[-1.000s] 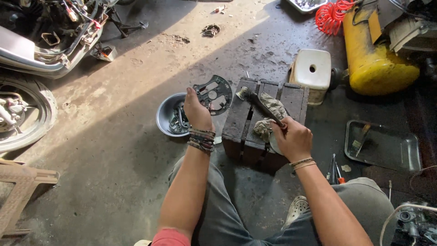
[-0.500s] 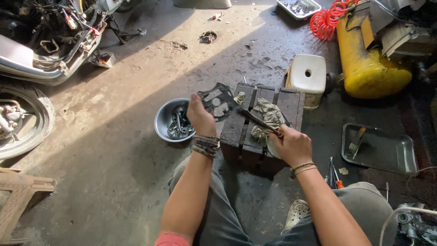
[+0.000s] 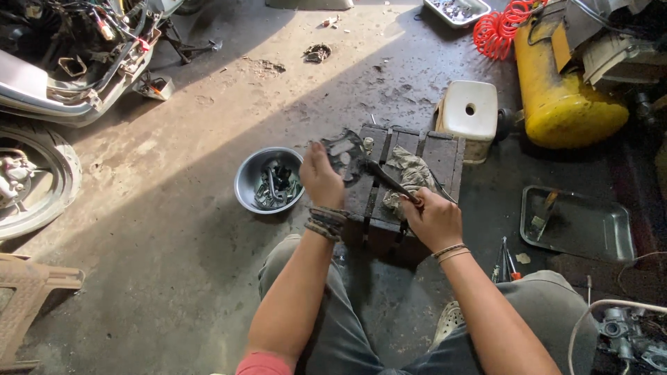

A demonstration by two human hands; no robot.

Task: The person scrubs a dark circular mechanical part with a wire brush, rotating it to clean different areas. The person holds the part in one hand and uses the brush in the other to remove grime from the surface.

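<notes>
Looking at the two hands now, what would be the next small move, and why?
Probably to bring the tool's tip onto the flat metal plate. The left hand holds that plate up over the wooden crate, and the right hand grips a long dark tool whose tip already points at the plate's edge; whether they touch cannot be told.

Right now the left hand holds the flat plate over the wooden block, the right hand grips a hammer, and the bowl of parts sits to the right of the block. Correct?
Not quite. In the head view the bowl of parts sits left of the wooden block, not right. The rest stands: left hand holds the flat plate, right hand grips the hammer.
</notes>
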